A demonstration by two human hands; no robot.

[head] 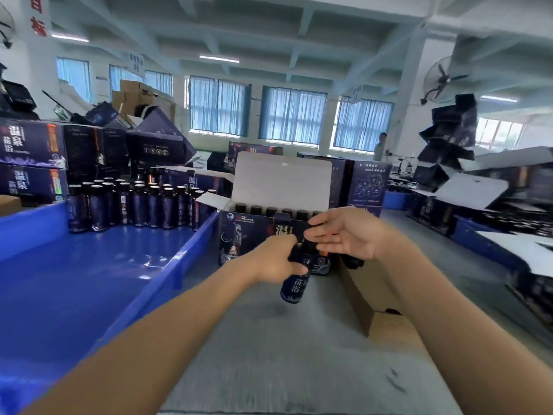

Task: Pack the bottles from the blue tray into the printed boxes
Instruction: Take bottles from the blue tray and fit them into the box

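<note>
Where the grey bench [269,354] reaches its left edge, one large blue tray [185,253] sits with a crowd of bottles [134,205] standing upright at its far end. There are roughly two dozen, though the rear ones are too tightly packed to count surely. One printed box [239,235] stands open at the middle of the bench, just beside the tray's right wall. Its white lid is raised and a row of at least five black caps shows inside. Two closed boxes [30,163] are stacked beyond the tray's far left corner. One more bottle [294,283], dark with a navy label carrying pale characters, hangs tilted above the bench in front of the open box. The left hand [275,259] grips it around the upper body, fingers curled. The right hand [344,235] is spread, fingers straight, tips at the bottle's cap; contact is unclear.
</note>
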